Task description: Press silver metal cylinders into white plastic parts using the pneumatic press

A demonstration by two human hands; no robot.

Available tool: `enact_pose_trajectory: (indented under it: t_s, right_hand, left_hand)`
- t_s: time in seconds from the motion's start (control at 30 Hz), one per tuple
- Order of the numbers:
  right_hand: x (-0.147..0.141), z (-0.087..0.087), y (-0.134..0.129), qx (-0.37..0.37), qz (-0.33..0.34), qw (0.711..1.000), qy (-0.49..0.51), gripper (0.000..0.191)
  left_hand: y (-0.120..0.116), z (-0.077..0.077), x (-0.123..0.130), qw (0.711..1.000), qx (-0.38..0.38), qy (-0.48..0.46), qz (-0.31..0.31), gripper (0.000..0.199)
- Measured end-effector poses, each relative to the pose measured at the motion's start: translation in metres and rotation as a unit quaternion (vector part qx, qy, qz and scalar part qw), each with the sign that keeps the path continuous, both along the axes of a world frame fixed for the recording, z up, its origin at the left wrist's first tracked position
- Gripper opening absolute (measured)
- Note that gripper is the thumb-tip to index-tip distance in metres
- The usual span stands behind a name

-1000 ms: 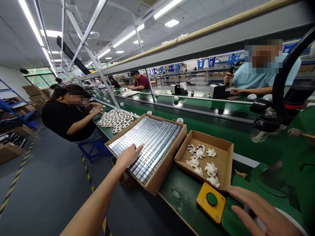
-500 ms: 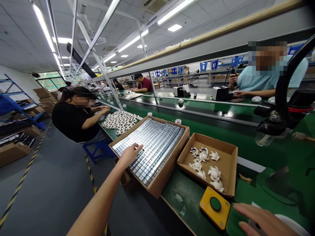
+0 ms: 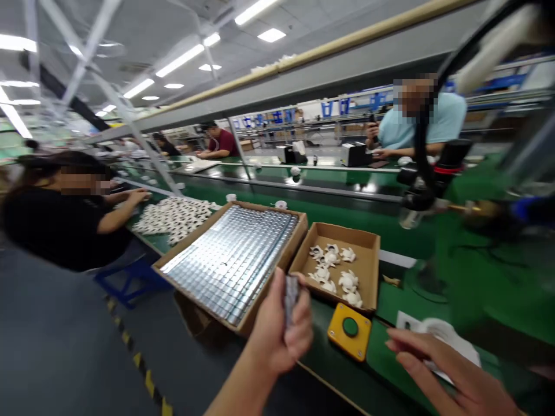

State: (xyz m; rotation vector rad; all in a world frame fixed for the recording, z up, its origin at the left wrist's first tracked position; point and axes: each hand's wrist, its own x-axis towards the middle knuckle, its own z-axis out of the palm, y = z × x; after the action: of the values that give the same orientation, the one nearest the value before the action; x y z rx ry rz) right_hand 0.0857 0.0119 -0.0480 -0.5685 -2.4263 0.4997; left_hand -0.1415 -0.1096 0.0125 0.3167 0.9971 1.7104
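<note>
While the left hand [image 3: 277, 332] grips a slim silvery-grey piece [image 3: 291, 296], apparently mid-carry, the carton [image 3: 296, 240] of silvery pieces sits at its ten o'clock, the cardboard tray [image 3: 367, 260] of white finned parts [image 3: 349, 282] at one. Beyond the yellow-cased push button [image 3: 350, 327] at three, the right hand [image 3: 451, 370] hovers, fingers parted, seemingly empty. Shifting that piece calls for a steady grip.

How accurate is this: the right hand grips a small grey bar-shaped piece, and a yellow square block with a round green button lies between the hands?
Only the hand is wrong: the head view shows the grey piece in the left hand. The rest stands.
</note>
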Motion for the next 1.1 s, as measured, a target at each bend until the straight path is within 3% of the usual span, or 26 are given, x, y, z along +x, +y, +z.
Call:
enact_pose_trajectory:
  t_s: [0.07, 0.17, 0.27, 0.4, 0.53, 0.63, 0.73, 0.87, 0.97, 1.1]
  right_hand:
    - [0.009, 0.007, -0.012, -0.034, -0.058, 0.998, 0.015, 0.033]
    - [0.023, 0.016, -0.026, -0.09, -0.104, 0.99, 0.003, 0.034]
    - [0.038, 0.016, -0.034, -0.175, -0.082, 0.981, -0.005, 0.03]
    - [0.051, 0.014, -0.038, -0.253, -0.081, 0.964, 0.026, 0.021]
    - [0.044, 0.027, -0.021, -0.232, -0.153, 0.96, 0.022, 0.02]
    - [0.034, 0.044, 0.003, -0.075, -0.219, 0.973, -0.002, 0.025]
    - [0.027, 0.057, 0.018, 0.044, -0.21, 0.977, -0.008, 0.021]
    - [0.023, 0.061, 0.018, 0.126, -0.208, 0.97, -0.002, 0.032]
    - [0.025, 0.053, 0.006, 0.103, -0.248, 0.963, 0.029, 0.019]
    - [0.045, 0.031, -0.013, 0.004, -0.253, 0.967, 0.033, 0.021]
  left_hand:
    - [0.015, -0.021, 0.051, 0.992, -0.019, -0.057, -0.108, 0.048]
    - [0.024, -0.043, 0.104, 0.972, -0.019, 0.016, -0.235, 0.049]
    - [0.029, -0.051, 0.127, 0.952, 0.004, 0.083, -0.296, 0.049]
    - [0.032, -0.056, 0.139, 0.944, -0.024, 0.061, -0.323, 0.051]
    - [0.033, -0.058, 0.144, 0.961, -0.066, -0.042, -0.267, 0.049]
    - [0.037, -0.05, 0.13, 0.964, -0.068, -0.16, -0.203, 0.043]
    - [0.04, -0.035, 0.104, 0.959, -0.042, -0.262, -0.103, 0.031]
    - [0.035, -0.023, 0.075, 0.967, -0.065, -0.247, -0.004, 0.014]
    - [0.028, -0.023, 0.069, 0.976, -0.057, -0.21, -0.023, 0.018]
    - [0.028, -0.026, 0.069, 0.986, -0.06, -0.137, -0.072, 0.014]
